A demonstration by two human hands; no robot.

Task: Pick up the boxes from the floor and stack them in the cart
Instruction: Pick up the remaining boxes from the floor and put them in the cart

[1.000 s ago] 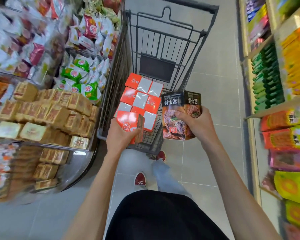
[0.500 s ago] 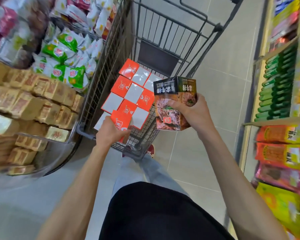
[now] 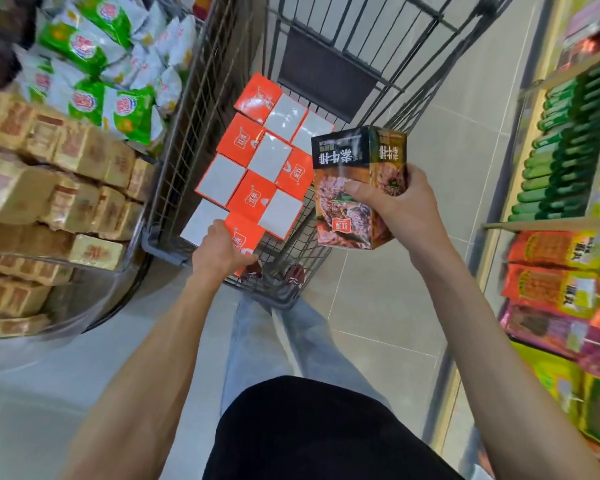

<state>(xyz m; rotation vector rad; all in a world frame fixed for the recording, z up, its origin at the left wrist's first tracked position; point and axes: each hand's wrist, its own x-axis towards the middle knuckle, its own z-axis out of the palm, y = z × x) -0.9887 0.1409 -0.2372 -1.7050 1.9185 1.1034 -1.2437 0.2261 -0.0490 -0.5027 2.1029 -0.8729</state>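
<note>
A grey wire cart [image 3: 174,161] stands in front of me, and several orange and white boxes [image 3: 257,168] lie packed side by side on its floor. My left hand [image 3: 219,252] grips an orange box [image 3: 243,239] at the cart's near end, low inside the basket and touching its neighbours. My right hand [image 3: 395,206] holds a dark box printed with a meat picture [image 3: 354,188] above the cart's right rim, clear of the stacked boxes.
A round display bin of tan wrapped snacks [image 3: 59,188] and green and white bags [image 3: 111,98] crowds the cart's left side. Shelves of coloured packets [image 3: 561,258] line the right. Grey floor tiles [image 3: 440,140] lie between the cart and the shelves. My legs stand behind the cart.
My left hand has lowered the orange box down into the cart's near end. My right hand has stayed beside the cart with the dark box. The camera has moved closer to the cart.
</note>
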